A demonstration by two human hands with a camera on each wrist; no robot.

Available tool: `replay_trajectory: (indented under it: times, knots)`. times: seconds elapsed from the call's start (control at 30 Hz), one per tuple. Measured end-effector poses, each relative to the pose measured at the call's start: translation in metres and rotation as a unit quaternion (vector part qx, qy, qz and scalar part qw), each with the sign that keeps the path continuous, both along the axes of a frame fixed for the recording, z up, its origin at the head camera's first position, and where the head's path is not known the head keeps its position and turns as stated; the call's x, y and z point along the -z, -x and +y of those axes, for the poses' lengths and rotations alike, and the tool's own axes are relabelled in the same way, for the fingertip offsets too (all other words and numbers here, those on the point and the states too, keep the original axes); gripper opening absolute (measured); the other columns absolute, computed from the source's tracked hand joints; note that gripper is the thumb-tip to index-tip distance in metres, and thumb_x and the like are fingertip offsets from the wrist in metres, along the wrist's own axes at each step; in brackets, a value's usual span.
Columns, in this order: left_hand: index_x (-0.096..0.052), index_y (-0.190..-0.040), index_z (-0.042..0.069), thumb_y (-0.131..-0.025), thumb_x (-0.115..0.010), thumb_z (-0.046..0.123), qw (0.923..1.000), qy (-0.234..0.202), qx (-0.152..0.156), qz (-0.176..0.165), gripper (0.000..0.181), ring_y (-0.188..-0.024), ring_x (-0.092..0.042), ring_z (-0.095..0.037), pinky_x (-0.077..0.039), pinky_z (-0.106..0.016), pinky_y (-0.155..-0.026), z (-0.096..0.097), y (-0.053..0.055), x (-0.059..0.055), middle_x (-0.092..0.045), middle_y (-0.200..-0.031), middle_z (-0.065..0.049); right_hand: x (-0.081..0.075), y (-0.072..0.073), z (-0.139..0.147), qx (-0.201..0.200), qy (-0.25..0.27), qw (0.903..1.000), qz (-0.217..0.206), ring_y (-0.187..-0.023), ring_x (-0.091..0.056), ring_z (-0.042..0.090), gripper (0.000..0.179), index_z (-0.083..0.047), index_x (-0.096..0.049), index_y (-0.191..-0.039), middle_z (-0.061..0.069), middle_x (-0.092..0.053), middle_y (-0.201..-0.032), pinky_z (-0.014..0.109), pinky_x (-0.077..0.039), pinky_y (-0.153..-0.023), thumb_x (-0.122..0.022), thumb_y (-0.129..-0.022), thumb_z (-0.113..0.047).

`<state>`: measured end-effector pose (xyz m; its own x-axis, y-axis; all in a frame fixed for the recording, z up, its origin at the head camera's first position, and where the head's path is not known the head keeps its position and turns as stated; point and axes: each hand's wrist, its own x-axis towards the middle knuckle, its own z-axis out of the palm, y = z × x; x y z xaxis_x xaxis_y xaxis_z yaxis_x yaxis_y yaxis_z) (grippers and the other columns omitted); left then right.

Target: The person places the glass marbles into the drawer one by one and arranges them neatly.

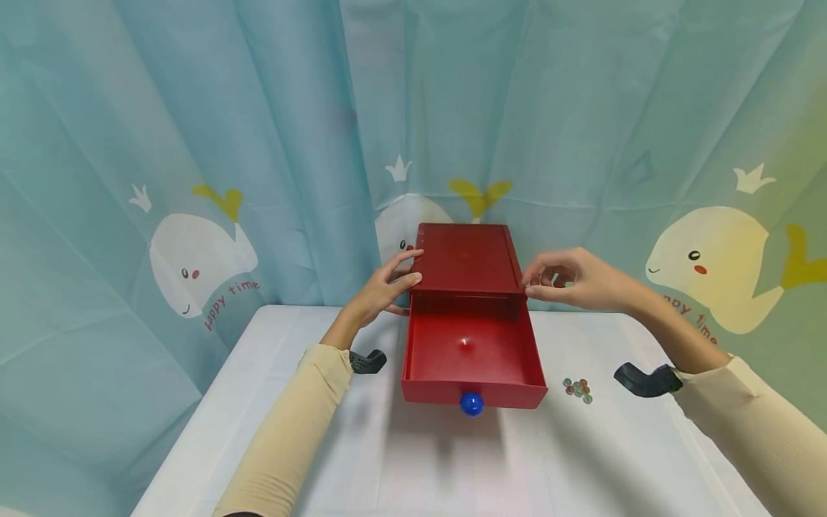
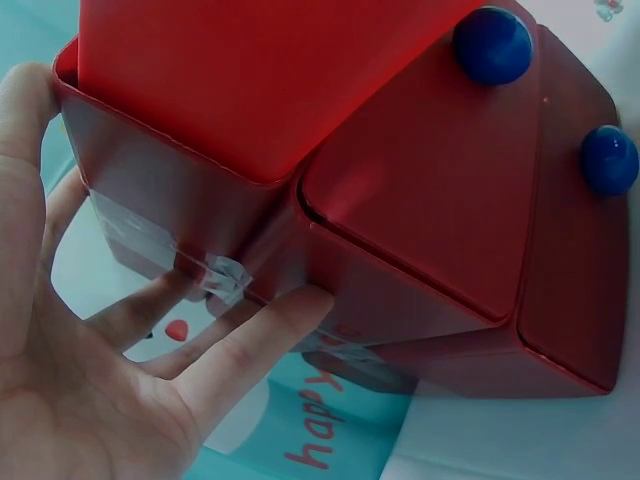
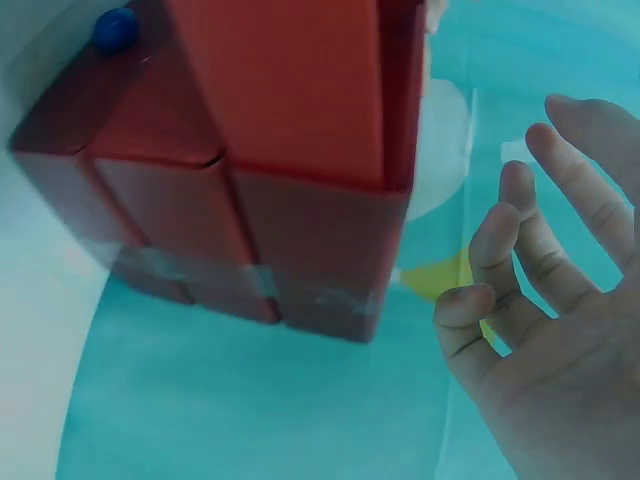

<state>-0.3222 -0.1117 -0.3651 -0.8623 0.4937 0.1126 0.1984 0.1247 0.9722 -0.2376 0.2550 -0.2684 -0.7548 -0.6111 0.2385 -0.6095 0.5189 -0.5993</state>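
Note:
A red drawer cabinet of three stacked units stands in front of me, its top drawer pulled out. Nothing lies inside that drawer, and a blue round knob sits on its front. My left hand rests on the cabinet's left side with fingers spread, braced against the wall, as the left wrist view shows. Beside the upper right edge is my right hand, its fingers loosely bent and holding nothing. In the right wrist view a gap separates that hand from the cabinet.
Several small round coloured pieces lie on the white table to the right of the drawer. A blue-green curtain with whale prints hangs behind. Both lower units keep their drawers closed, each with a blue knob.

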Motion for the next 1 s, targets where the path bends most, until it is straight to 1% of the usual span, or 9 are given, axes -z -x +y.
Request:
replay_trajectory:
  times: [0.17,0.33,0.57,0.77,0.93,1.0]
  knots:
    - [-0.041,-0.155,0.038,-0.101,-0.061,0.037,1.0,0.0,-0.002,-0.001,0.058,-0.14,-0.043,-0.034,-0.059,-0.057,-0.084,0.0,0.0,0.0,-0.036,-0.159,-0.011,0.008,-0.008,0.016,0.005,0.011,0.9998,0.018,-0.076,-0.064,0.018,0.014,-0.019,-0.073,-0.103,-0.001,-0.07,-0.09,0.027,-0.055,-0.067,-0.075,-0.094,-0.009]
    - [-0.041,-0.155,0.038,-0.101,-0.061,0.037,1.0,0.002,-0.002,-0.002,0.058,-0.14,-0.043,-0.033,-0.059,-0.057,-0.085,-0.001,0.0,0.001,-0.036,-0.159,-0.01,0.015,-0.017,0.032,0.018,0.004,0.9996,0.022,-0.076,-0.064,0.017,0.016,-0.021,-0.072,-0.104,-0.004,-0.069,-0.089,0.027,-0.054,-0.067,-0.074,-0.094,-0.008]
    - [-0.041,-0.155,0.037,-0.101,-0.061,0.037,1.0,0.0,-0.001,-0.006,0.058,-0.14,-0.044,-0.033,-0.058,-0.059,-0.086,0.0,0.0,-0.001,-0.036,-0.158,-0.01,0.026,-0.03,0.054,0.053,-0.022,0.9982,0.02,-0.078,-0.064,0.013,0.015,-0.025,-0.072,-0.104,-0.007,-0.069,-0.089,0.026,-0.053,-0.067,-0.075,-0.095,-0.012]
    - [-0.041,-0.155,0.039,-0.1,-0.061,0.037,1.0,0.004,-0.006,-0.005,0.058,-0.139,-0.044,-0.032,-0.06,-0.056,-0.084,0.001,0.0,0.0,-0.036,-0.159,-0.01,0.037,-0.042,0.071,0.069,-0.029,0.9967,0.031,-0.078,-0.064,0.011,0.019,-0.026,-0.072,-0.103,-0.008,-0.069,-0.089,0.024,-0.051,-0.067,-0.076,-0.093,-0.01]
    - [-0.041,-0.155,0.039,-0.101,-0.061,0.036,1.0,0.001,-0.003,-0.003,0.058,-0.139,-0.045,-0.032,-0.06,-0.056,-0.084,0.0,0.0,0.0,-0.037,-0.158,-0.009,0.046,-0.049,0.084,0.091,-0.035,0.9942,0.045,-0.076,-0.063,0.009,0.022,-0.028,-0.071,-0.103,-0.01,-0.069,-0.087,0.022,-0.049,-0.066,-0.077,-0.092,-0.01]
    - [-0.041,-0.155,0.038,-0.101,-0.06,0.036,1.0,0.001,-0.002,-0.002,0.058,-0.139,-0.045,-0.032,-0.06,-0.056,-0.084,0.0,0.0,-0.001,-0.037,-0.158,-0.01,0.051,-0.051,0.087,0.096,-0.029,0.9938,0.048,-0.076,-0.063,0.009,0.023,-0.027,-0.072,-0.104,-0.009,-0.069,-0.087,0.022,-0.049,-0.066,-0.077,-0.091,-0.009]
